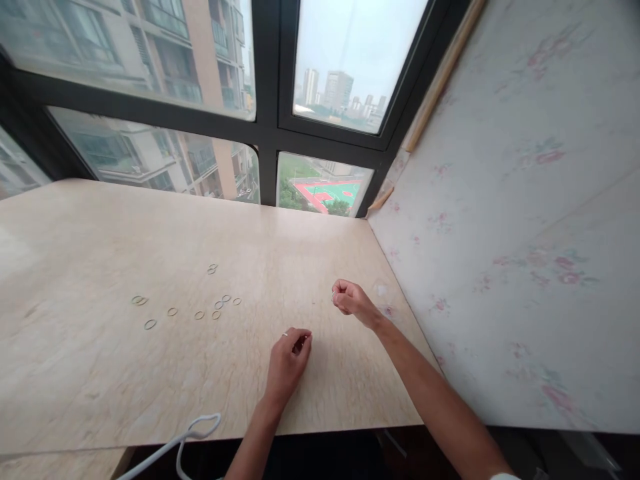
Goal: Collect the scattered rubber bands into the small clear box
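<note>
My right hand [349, 297] is closed in a pinch just above the stone counter, near the patterned wall. A sliver of something pale shows at its fingertips, too small to name. Lower and to the left, my left hand [289, 357] rests by the counter's front with its fingers curled and thumb against them. Whatever it may hold is hidden; a ring [285, 334] is worn on one finger. Several thin loops lie scattered to the left, among them a pale loop [237, 302], a greyish loop [151, 325] and an overlapping pair [139, 301].
The marble-like counter [90, 373] runs back to dark-framed windows [267, 167]. A wall with flowered paper [500, 233] bounds it on the right. A white cable [200, 427] loops over the front edge at the lower left.
</note>
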Demonstrator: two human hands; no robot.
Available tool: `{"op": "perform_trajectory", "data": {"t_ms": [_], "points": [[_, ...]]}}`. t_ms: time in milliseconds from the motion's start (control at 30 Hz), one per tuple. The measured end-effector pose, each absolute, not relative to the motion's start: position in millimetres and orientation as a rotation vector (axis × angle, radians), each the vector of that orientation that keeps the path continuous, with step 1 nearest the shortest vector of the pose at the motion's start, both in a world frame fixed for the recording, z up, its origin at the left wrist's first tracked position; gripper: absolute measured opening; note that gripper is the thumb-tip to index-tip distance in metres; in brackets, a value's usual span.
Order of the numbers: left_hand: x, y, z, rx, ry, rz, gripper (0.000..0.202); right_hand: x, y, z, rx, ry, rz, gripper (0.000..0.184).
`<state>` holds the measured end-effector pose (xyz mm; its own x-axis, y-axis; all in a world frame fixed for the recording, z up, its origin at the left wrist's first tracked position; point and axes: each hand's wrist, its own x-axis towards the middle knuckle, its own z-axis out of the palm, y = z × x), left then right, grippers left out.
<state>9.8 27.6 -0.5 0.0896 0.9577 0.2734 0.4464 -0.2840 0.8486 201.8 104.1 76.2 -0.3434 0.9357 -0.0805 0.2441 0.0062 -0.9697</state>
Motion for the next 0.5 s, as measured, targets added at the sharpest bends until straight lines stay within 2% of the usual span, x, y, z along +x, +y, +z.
{"op": "perform_trajectory", "data": {"t_ms": [100, 267, 400, 500], "points": [[8.6, 27.3, 1.2, 1.807, 1.382, 1.131, 0.02, 241.7, 77.2, 76.9, -1.351, -1.594, 1.258, 0.025], [8.9, 27.9, 1.4, 1.828, 1.378, 1.109, 0.021, 296.7, 47.8, 74.9, -1.672, -1.68, 0.857, 0.027], [9.8, 29.1, 0.1, 1.836, 1.396, 1.095, 0.022, 317.7, 40.8, 70.7, -1.839, -1.749, 0.56, 0.025], [10.2, 29.4, -0.2, 1.842, 1.413, 1.094, 0.022, 321.8, 40.9, 65.4, -1.882, -1.775, 0.47, 0.021]]}}
